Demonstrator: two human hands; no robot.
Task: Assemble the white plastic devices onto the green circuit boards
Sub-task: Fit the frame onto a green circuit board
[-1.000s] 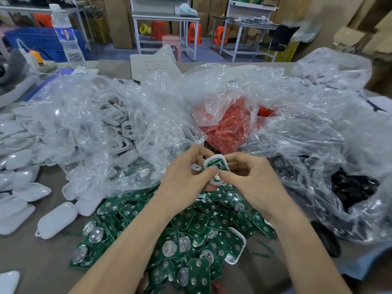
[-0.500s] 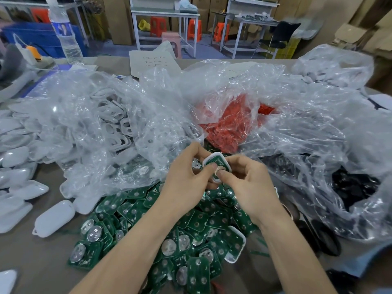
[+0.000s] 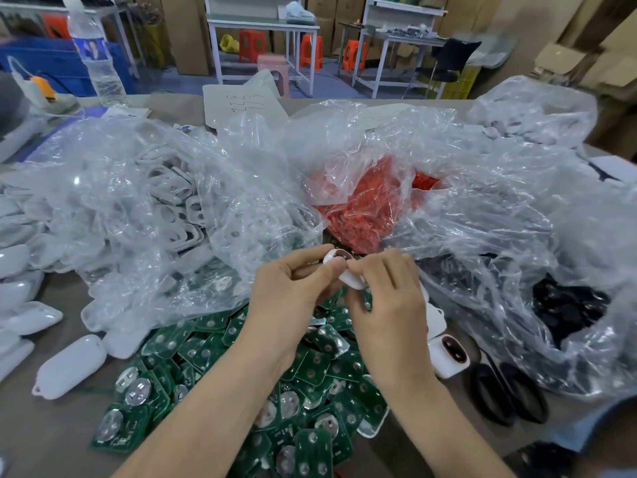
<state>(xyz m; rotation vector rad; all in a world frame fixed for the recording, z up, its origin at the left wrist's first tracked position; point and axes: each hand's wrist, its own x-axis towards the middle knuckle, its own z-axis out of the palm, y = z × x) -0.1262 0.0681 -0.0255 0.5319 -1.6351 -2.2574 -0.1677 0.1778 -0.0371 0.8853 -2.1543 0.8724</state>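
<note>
White plastic device (image 3: 350, 279) is held up above the pile of green circuit boards (image 3: 179, 343), pinched from both sides. Left hand (image 3: 293, 291) grips its left end and right hand (image 3: 387, 291) grips its right end (fingers curled on it). The pile lies on the bench (image 3: 51, 429). Second white device (image 3: 448, 357) lies just right of the pile. White shells (image 3: 69, 365) at left, clear bags (image 3: 172, 201) behind, red parts (image 3: 372, 208) inside one.

L hand (image 3: 289, 291) & R hand (image 3: 386, 294) bare, slim fingers, short plain nails. L forearm (image 3: 213, 415) & R forearm (image 3: 444, 426) bare too, up to near frame edge. At near right, pale-blue cloth (image 3: 586, 429): can't tell if it's clothing.
</note>
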